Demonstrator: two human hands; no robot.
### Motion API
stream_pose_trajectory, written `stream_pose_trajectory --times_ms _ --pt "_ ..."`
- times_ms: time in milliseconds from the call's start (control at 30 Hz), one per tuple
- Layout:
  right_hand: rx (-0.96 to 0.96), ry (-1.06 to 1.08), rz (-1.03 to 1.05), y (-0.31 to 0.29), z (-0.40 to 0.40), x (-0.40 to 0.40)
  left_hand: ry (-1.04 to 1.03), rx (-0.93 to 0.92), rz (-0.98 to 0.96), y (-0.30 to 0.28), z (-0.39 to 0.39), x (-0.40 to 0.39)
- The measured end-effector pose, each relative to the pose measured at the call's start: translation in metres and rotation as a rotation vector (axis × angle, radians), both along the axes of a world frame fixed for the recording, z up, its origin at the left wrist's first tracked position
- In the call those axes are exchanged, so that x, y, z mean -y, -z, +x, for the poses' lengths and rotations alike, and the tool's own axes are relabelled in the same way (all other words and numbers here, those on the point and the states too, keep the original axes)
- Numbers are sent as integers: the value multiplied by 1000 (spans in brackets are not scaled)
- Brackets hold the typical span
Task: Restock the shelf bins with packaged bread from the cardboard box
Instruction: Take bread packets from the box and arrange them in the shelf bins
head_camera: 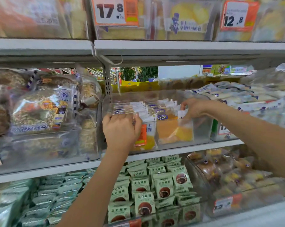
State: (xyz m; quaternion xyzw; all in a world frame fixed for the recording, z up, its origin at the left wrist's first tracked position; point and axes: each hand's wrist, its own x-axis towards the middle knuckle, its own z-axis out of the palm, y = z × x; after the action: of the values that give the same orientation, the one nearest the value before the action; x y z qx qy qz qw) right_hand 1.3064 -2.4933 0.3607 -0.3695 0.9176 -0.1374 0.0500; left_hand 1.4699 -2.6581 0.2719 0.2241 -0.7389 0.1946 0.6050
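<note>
A clear plastic bin (202, 128) stands on the middle shelf and holds several upright packets of yellow bread (169, 128) in clear wrap with white tops. My left hand (120, 128) is at the bin's front left, its fingers closed on the tops of the front packets. My right hand (194, 108) reaches in from the right and pinches the white top of a packet at the right end of the row. The cardboard box is out of view.
Bagged seeded loaves (40, 110) fill the bin to the left. White packets (236, 97) pile up to the right. Green packets (154, 189) and a bin of small buns (228, 174) sit on the shelf below. Price tags (109, 10) hang above.
</note>
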Motion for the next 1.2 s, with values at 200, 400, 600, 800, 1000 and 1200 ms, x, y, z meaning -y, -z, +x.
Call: stream_pose_trajectory --times_ms 200,400,600,800,1000,1200 --pt "-85 31 39 -1 4 -3 23 84 80 -4 6 -5" --pt "-339 -128 -536 9 23 -37 122 -45 -59 29 28 -18" --pt "-542 -314 -775 138 98 -72 268 73 -42 150 79 -66" --pt "26 -313 -350 327 159 -90 202 969 570 287 137 -104" --pt "658 -16 -52 436 208 -77 14 1106 1187 383 193 -115" --pt "929 45 185 486 253 -49 -9 729 1902 426 211 -109"
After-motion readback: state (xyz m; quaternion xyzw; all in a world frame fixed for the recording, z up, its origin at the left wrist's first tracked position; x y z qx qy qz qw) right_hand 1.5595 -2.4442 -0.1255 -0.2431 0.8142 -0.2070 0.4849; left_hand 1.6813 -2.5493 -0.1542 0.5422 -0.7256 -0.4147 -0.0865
